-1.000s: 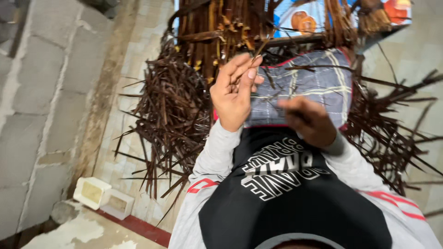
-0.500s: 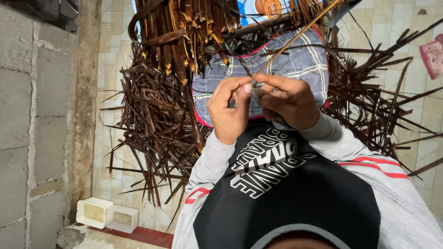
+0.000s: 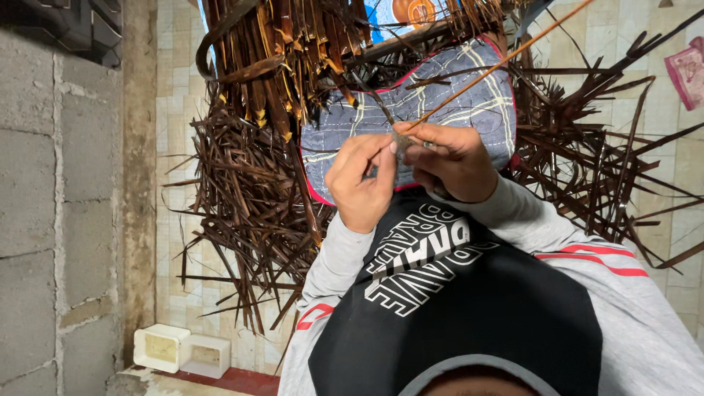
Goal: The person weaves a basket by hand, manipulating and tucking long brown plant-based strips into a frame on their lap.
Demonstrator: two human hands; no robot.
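Pinching one thin stick (image 3: 499, 66): left hand (image 3: 363, 180) and right hand (image 3: 451, 158), apparently both clamped.

Hands (image 3: 411, 172) meet above grey checked cloth (image 3: 469, 88); little gap between them. Thin stick (image 3: 499, 66) slants up right from fingers (image 3: 433, 139), crossing space above cloth. Dry leaf strips (image 3: 249, 191) piled thick on left, more strips (image 3: 601, 154) fanned on right: both flanks blocked. Hanging leaf bundle (image 3: 279, 51) closes far side. Block wall (image 3: 51, 205) bounds far left. Bare tiled floor (image 3: 183, 242) between wall and left pile offers passage. White box (image 3: 183, 352) sits at near left.
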